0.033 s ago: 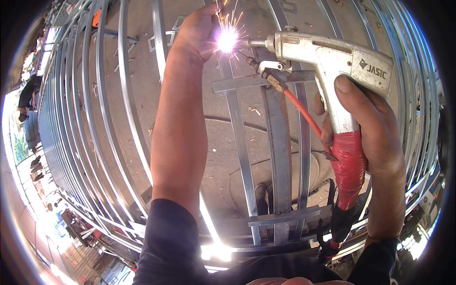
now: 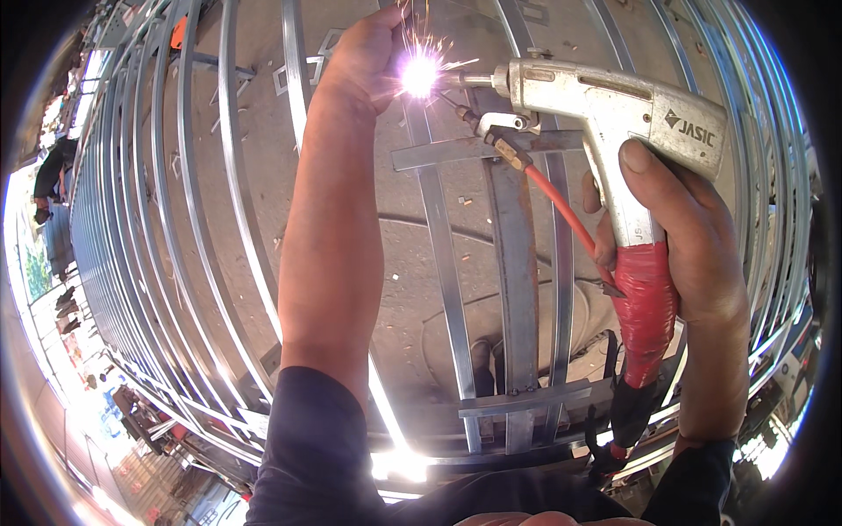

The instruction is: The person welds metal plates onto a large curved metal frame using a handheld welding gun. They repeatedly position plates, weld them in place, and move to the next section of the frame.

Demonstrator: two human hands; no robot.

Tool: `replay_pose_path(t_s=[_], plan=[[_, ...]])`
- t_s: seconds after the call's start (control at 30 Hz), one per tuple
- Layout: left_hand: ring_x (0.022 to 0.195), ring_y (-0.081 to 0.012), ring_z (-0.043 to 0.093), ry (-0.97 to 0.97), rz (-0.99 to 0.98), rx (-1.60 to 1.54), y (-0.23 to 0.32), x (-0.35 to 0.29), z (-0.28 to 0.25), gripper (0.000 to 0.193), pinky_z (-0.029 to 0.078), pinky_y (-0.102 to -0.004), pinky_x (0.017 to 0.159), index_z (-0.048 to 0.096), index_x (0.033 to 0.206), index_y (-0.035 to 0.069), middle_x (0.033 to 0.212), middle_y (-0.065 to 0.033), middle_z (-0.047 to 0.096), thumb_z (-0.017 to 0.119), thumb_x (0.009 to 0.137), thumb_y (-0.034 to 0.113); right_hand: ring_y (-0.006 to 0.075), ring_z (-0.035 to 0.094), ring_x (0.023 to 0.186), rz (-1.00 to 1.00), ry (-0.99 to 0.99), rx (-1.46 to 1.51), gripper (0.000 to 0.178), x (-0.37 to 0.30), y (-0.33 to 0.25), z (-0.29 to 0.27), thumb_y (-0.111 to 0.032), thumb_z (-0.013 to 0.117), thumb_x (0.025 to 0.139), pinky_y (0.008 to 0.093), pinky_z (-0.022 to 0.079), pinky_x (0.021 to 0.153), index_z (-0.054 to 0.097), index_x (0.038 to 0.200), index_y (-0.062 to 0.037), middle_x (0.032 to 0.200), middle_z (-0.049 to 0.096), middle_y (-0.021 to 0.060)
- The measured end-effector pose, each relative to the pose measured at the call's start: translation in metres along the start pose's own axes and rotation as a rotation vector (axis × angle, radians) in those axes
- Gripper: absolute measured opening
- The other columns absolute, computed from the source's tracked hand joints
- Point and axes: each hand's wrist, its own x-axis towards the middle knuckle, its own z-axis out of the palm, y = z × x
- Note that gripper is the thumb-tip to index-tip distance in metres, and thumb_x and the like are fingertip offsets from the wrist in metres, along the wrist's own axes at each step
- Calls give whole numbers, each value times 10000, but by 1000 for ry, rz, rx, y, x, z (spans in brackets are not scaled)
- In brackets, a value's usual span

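Note:
My right hand point(image 2: 693, 237) is closed round the handle of a pistol-shaped welding gun point(image 2: 605, 92), whose grip is wrapped in red tape. A thin orange-red hose point(image 2: 561, 206) runs to a brass fitting beside the nozzle. At the nozzle's tip burns a white-violet arc point(image 2: 419, 77), throwing sparks upward. Close on the arc's left is my left hand point(image 2: 364, 57), fingers bent at the top edge; glare and the hand itself hide what they grip. Below the arc, a short flat crossbar point(image 2: 438, 153) lies across long metal bars point(image 2: 443, 263).
Rows of long parallel steel bars point(image 2: 232, 158) fill the left, with more point(image 2: 763, 158) at the right. A second short crossbar point(image 2: 526, 401) spans the bars near me. My shoe point(image 2: 481, 355) shows between them. Another person point(image 2: 54, 171) bends at the far left. Cable point(image 2: 456, 230) trails over the floor.
The sparks spread differently, with a streak now reaching right above the nozzle. Both hands and the welding gun stay almost in place.

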Motion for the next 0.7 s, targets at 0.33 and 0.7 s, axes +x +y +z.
replay_pose_path(t_s=[0.33,0.7], plan=[[860,-253,695,7,-6,-13,1,0,2,371,580,-383,756,630,1181,-10,1017,-132,710,542,1043,323,157,604,484,28,-8,-14,446,-4,-9,3,-399,547,1030,289,501,456,647,1041,36,686,640,99],[896,-258,706,27,-17,-12,-2,0,3,380,588,-380,786,634,1187,-17,1045,-138,714,547,1043,323,143,629,519,9,33,-79,454,-8,-8,4,-370,510,1047,273,513,465,617,1142,61,834,663,123]])
